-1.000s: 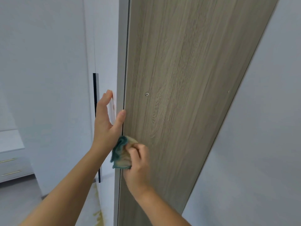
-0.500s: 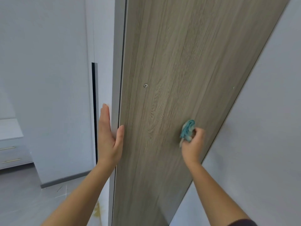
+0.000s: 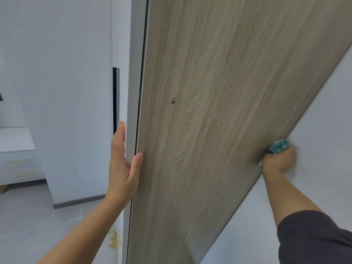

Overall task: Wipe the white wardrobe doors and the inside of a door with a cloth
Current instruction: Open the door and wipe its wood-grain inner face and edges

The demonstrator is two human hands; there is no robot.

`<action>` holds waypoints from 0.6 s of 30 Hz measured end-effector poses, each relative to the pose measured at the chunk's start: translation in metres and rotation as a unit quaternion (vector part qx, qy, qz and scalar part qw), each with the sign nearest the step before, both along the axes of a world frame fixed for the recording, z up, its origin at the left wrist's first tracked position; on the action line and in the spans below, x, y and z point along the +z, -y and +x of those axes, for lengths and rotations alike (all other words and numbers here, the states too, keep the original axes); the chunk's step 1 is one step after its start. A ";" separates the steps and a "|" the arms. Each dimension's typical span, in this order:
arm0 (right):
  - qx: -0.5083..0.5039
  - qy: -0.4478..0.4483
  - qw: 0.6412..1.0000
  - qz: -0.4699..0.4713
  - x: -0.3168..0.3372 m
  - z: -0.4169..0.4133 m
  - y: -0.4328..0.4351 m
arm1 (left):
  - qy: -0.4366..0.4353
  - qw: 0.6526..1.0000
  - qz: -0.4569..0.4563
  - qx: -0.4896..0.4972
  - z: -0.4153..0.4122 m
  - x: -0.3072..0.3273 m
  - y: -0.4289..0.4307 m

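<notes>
Dark grey sleeve [image 3: 316, 239] on right arm [image 3: 282, 195], hem well behind the right hand [image 3: 279, 161]; forearm bare between hem and hand

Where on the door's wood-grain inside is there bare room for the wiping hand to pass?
The broad stretch of the wood-grain inner door face between the left hand on its white edge and the right hand holding the teal cloth is bare, save a small screw. Crowded only at both edges.
</notes>
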State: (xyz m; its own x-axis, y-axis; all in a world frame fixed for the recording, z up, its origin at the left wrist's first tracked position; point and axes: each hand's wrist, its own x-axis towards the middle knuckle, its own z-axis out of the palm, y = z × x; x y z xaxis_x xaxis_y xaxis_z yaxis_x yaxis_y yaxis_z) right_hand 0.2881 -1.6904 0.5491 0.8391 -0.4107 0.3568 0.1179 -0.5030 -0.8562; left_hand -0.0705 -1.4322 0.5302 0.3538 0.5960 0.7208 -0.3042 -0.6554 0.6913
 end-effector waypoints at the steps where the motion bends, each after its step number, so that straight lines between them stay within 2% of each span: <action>1: 0.002 0.004 1.000 0.000 -0.004 -0.002 0.000 | 0.000 1.000 -0.001 0.000 0.000 0.000 0.000; 6: 0.050 0.022 0.998 0.027 -0.020 -0.043 -0.011 | 0.003 1.000 -0.005 -0.010 0.000 0.000 0.000; 12: 0.121 0.040 0.988 0.090 -0.069 -0.132 -0.050 | 0.003 0.999 -0.017 -0.037 -0.003 0.002 0.002; 16: 0.194 0.047 0.966 0.164 -0.086 -0.188 -0.079 | -0.011 0.998 -0.034 -0.046 -0.005 0.001 0.003; 18: 0.227 0.062 0.957 0.170 -0.094 -0.214 -0.097 | -0.014 0.998 -0.031 -0.049 -0.006 0.000 0.002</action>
State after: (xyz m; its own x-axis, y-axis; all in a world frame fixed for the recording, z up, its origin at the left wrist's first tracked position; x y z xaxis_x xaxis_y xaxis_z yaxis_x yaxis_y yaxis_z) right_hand 0.0738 -1.5931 0.4551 0.9181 -0.1235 0.3766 0.3703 -0.0708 -0.9262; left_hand -0.0769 -1.4341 0.5305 0.4320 0.6009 0.6725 -0.3452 -0.5787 0.7389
